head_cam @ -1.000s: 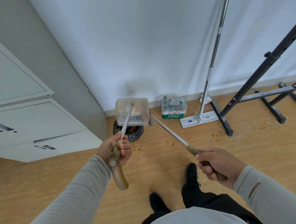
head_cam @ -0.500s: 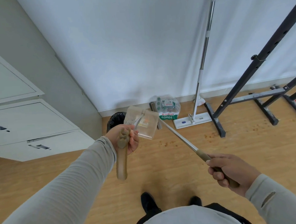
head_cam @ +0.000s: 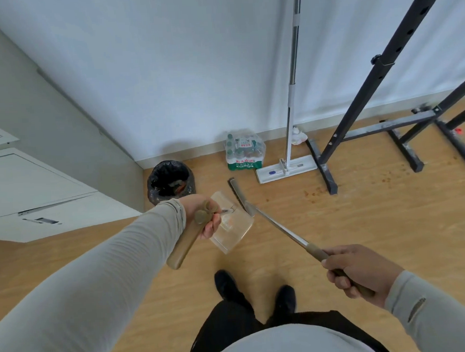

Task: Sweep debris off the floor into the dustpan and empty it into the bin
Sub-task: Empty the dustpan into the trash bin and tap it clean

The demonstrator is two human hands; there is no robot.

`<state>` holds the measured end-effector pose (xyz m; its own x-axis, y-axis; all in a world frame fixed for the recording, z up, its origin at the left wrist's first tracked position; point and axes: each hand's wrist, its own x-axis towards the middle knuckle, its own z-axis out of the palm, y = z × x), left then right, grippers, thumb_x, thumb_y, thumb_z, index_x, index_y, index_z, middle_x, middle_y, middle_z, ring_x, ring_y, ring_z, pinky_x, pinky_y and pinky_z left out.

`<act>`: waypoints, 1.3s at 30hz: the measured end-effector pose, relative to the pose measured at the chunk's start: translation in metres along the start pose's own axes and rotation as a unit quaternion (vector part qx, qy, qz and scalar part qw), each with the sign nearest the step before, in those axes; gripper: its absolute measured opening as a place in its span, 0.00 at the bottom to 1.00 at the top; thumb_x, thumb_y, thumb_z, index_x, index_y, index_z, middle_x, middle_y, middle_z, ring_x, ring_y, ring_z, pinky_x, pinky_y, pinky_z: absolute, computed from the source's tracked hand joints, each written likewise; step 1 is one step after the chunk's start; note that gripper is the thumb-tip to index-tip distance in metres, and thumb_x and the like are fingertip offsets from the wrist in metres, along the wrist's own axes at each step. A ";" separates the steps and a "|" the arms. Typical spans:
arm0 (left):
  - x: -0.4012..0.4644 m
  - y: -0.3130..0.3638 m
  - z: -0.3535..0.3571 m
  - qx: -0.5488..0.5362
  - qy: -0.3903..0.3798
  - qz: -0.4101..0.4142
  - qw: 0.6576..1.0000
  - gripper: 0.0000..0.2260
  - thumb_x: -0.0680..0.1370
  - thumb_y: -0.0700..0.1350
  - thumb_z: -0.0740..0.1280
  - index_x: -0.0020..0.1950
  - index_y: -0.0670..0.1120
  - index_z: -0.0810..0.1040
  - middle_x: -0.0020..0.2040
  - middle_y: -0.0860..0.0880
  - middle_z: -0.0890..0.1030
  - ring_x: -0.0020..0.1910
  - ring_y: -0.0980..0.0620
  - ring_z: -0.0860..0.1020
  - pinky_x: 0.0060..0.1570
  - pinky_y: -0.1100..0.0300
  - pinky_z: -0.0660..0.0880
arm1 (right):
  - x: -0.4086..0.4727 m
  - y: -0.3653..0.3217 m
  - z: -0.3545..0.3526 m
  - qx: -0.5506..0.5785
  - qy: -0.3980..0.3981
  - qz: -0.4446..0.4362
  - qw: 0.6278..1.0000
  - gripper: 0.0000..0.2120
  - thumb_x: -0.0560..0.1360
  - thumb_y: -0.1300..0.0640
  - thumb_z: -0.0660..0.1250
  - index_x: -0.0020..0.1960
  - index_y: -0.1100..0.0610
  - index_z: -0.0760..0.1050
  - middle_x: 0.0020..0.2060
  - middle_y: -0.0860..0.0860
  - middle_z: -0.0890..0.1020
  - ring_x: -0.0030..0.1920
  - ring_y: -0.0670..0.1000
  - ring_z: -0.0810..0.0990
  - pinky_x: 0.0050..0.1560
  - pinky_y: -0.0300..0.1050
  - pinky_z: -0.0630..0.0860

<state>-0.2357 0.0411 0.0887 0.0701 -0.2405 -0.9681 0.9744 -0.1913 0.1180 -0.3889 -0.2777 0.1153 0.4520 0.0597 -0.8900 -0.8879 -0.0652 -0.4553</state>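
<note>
My left hand (head_cam: 201, 215) grips the tan handle of the clear plastic dustpan (head_cam: 232, 228), which hangs tilted above the floor in front of my feet. My right hand (head_cam: 357, 271) holds the broom (head_cam: 277, 228) by its tan grip; the metal shaft slants up-left and its narrow head (head_cam: 236, 187) sits near the floor just right of the dustpan. The bin (head_cam: 169, 183), lined with a black bag and holding some rubbish, stands in the corner behind my left hand. Brown debris specks (head_cam: 314, 192) lie scattered on the wooden floor to the right.
A white cabinet (head_cam: 33, 197) stands at left. A pack of water bottles (head_cam: 245, 153) and a flat mop (head_cam: 286, 167) stand against the wall. A black metal rack (head_cam: 358, 131) occupies the right, with more specks (head_cam: 387, 177) near its feet.
The dustpan has come away from above the bin, swinging back toward me and to the right. The broom head has shifted with it. My view has tilted down.
</note>
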 end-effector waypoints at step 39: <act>0.128 0.066 -0.022 0.666 0.377 0.265 0.587 0.26 0.76 0.44 0.61 0.74 0.54 0.62 0.74 0.51 0.67 0.72 0.46 0.65 0.74 0.45 0.58 | 0.128 -0.138 0.007 -0.012 0.017 0.087 0.996 0.09 0.79 0.66 0.62 0.56 0.59 0.78 0.31 0.55 0.74 0.25 0.47 0.67 0.23 0.38 0.63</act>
<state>-0.1583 0.0184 -0.0318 0.8513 -0.2086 -0.4814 -0.2223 -0.9745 0.0291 -0.2086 -0.2546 0.0644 0.2944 0.0118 -0.9556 -0.9510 -0.0948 -0.2942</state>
